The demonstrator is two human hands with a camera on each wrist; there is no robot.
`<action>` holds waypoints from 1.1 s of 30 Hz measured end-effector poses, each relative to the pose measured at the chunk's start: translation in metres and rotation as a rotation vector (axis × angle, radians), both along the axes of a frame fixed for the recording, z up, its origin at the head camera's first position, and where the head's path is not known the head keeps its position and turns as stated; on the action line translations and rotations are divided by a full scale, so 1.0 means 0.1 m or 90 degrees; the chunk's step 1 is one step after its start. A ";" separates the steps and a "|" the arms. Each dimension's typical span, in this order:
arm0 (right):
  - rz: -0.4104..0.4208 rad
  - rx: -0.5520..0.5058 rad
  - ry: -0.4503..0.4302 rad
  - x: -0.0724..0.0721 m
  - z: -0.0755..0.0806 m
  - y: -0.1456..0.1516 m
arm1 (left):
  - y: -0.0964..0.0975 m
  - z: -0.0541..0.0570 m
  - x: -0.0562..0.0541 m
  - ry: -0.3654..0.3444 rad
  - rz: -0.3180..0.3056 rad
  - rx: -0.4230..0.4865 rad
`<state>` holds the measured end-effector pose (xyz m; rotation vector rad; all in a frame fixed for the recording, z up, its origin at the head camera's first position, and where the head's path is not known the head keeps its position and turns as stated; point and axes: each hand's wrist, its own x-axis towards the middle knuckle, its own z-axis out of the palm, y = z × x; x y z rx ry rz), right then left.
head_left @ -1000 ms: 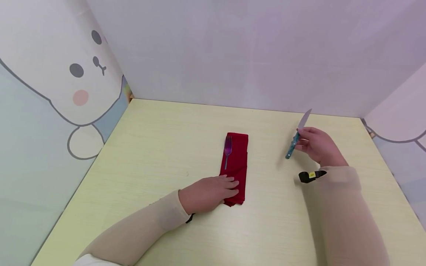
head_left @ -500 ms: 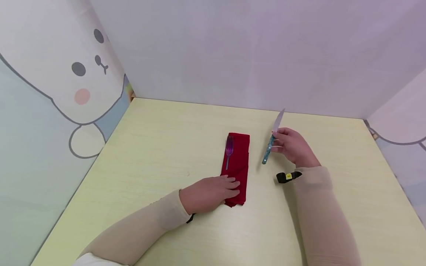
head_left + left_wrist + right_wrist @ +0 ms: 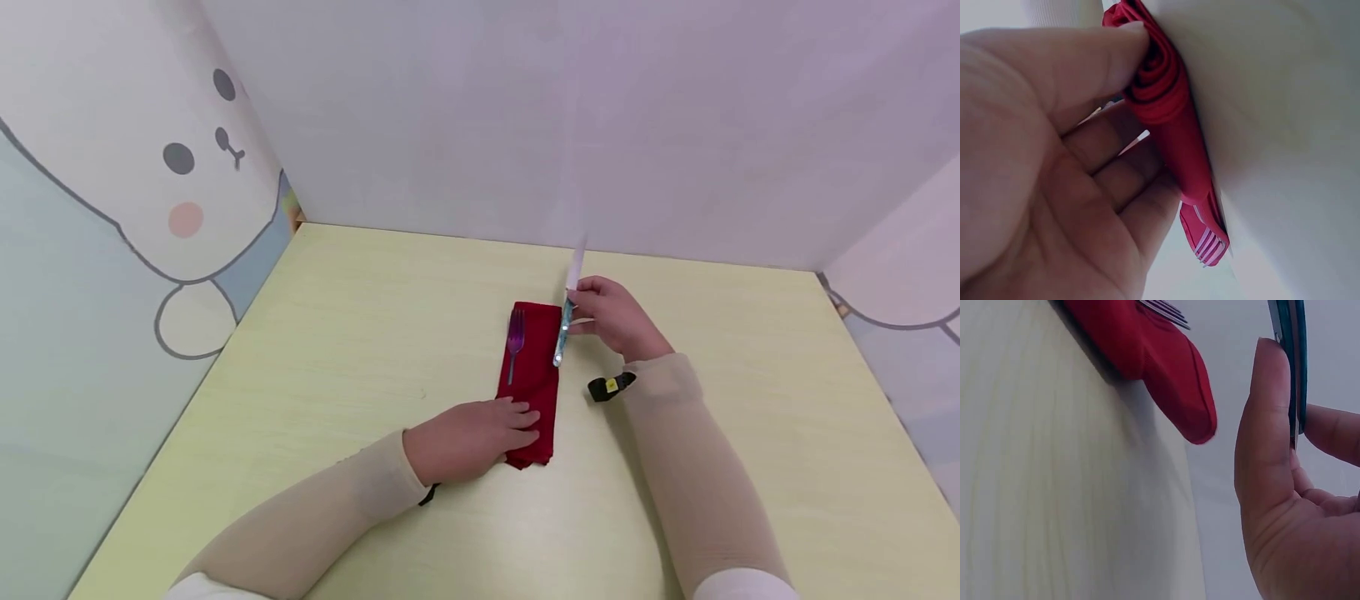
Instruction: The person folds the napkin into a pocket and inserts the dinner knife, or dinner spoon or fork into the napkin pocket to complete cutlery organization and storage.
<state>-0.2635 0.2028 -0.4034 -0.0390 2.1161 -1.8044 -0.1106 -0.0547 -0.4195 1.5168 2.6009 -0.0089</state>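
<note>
A folded red cloth napkin (image 3: 538, 350) lies on the table with a purplish fork (image 3: 514, 337) on its left side. The fork's handle end is hidden in the cloth. My left hand (image 3: 468, 437) rests across the napkin's near part, fingers fairly straight. In the left wrist view, the napkin (image 3: 1179, 144) shows a rolled end beside the thumb. My right hand (image 3: 611, 317) pinches a knife (image 3: 566, 323) with a teal handle, its blade pointing away, by the napkin's right edge. In the right wrist view, the knife handle (image 3: 1300, 362) sits between thumb and fingers, apart from the napkin (image 3: 1172, 381).
A pale wooden table (image 3: 375, 308) bears everything. Behind it rises a plain wall (image 3: 450, 125), and a cartoon-printed panel (image 3: 90, 333) stands along the left. Each wrist carries a small black strap device (image 3: 611, 386).
My right hand has carried the knife leftward from the table's right side to the napkin's right edge. The left hand, napkin and fork have stayed in place.
</note>
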 end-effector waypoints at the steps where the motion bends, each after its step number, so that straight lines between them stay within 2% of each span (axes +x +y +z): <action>1: 0.006 0.008 0.001 -0.02 0.00 -0.04 | 0.00 0.00 0.00 0.001 -0.002 0.003; 6: 0.028 0.034 0.009 -0.16 -0.01 -0.16 | 0.00 0.02 0.00 -0.005 -0.002 0.007; 14: 0.022 0.038 -0.008 -0.36 0.00 -0.16 | -0.01 0.02 0.00 -0.007 -0.004 0.005; 24: 0.011 0.034 -0.016 -0.40 -0.07 -0.12 | -0.01 0.01 0.00 -0.013 0.000 0.003; 33: 0.015 0.025 -0.012 -0.34 -0.10 -0.11 | -0.01 0.01 0.00 -0.017 0.004 0.010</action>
